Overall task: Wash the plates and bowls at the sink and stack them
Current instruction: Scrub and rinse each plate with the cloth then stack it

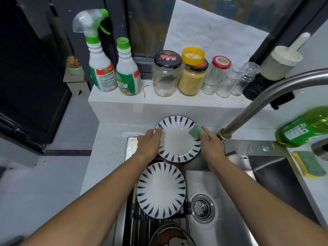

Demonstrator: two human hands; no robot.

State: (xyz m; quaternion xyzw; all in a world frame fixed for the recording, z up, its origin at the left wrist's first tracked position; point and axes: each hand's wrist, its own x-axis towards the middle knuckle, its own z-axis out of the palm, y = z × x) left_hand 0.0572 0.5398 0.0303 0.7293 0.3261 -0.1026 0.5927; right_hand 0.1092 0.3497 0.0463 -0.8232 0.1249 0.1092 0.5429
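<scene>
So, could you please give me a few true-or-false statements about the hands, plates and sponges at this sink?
1. The left hand grips the rim of the upper plate. True.
2. The right hand holds a green sponge against that plate. True.
3. The rack over the sink holds no plate. False: a second plate lies flat on it.
4. The spare sponge lies left of the sink. False: it lies at the sink's right side.
5. Every jar on the ledge is empty. False: one jar is nearly full of yellowish grains.
</scene>
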